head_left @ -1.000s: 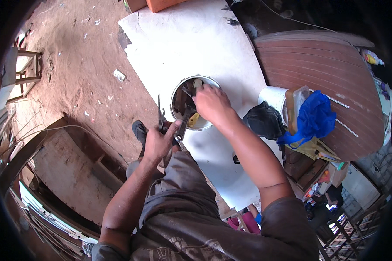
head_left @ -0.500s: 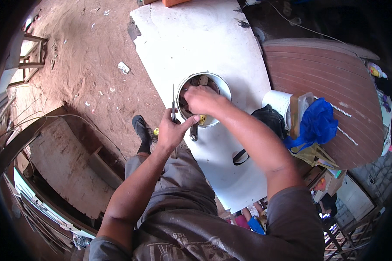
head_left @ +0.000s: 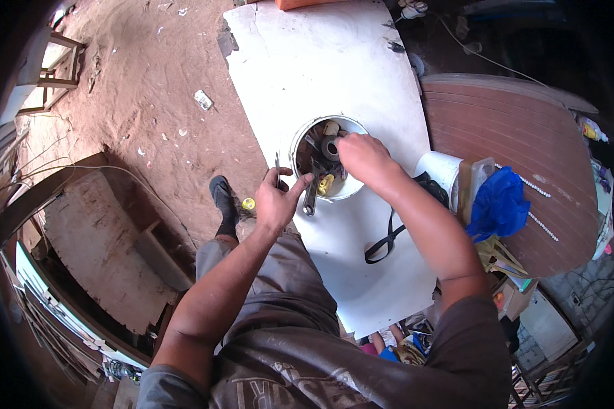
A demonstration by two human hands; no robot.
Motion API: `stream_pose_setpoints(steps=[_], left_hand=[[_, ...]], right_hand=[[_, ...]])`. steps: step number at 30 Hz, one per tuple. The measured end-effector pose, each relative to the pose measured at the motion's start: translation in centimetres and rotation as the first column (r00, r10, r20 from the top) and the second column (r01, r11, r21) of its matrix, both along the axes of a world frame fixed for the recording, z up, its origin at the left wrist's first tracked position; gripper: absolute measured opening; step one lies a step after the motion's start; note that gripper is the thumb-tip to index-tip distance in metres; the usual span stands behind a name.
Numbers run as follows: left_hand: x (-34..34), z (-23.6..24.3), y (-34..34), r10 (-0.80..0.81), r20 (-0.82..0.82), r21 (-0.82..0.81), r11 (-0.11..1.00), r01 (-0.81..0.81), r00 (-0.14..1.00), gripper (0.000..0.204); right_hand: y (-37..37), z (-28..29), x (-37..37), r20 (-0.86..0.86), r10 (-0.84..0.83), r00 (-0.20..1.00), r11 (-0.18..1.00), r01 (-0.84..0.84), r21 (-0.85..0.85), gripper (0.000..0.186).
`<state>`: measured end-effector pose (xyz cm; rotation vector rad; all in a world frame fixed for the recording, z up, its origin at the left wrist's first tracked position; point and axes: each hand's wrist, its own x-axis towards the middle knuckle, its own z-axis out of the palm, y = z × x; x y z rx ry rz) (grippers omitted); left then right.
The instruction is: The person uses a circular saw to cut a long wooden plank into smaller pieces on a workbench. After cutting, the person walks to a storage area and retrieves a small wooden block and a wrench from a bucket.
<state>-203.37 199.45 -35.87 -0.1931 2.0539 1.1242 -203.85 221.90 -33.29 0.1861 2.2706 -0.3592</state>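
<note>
A white bucket (head_left: 355,124) with an assortment of tools and small items stands on the white tabletop. At its right rim my right hand (head_left: 365,155) has its fingers curled in over the opening, beside a dark roll of tape (head_left: 330,148); what they grip is hidden. My left hand (head_left: 278,203), left of the bucket, is closed around a thin metal tool (head_left: 278,165) that points away from me; its kind is unclear. A dark-and-metal tool (head_left: 310,199) leans out over the near rim. Next to it inside lies a yellow item (head_left: 326,184).
A black strap (head_left: 386,247) lies on the white tabletop (head_left: 307,68). To the right are a white container (head_left: 438,170), a blue plastic bag (head_left: 499,203) and a brown slatted board (head_left: 498,123). Bare ground (head_left: 150,102) with litter lies left, near my foot (head_left: 222,194).
My right hand has drawn back from deep inside the bucket to its right rim, uncovering the tape roll and other contents. The left hand keeps hold of the thin tool. The view has shifted slightly.
</note>
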Motion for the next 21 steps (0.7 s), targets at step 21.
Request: stream_pose_setpoints(steps=[21], left_hand=[[-1.8, -1.0, -2.3, -0.139, 0.138, 0.067, 0.989, 0.131, 0.981, 0.073]], right_hand=[[-4.1, -8.8, 1.4, -0.221, -0.265, 0.939, 0.959, 0.233, -0.16, 0.028]])
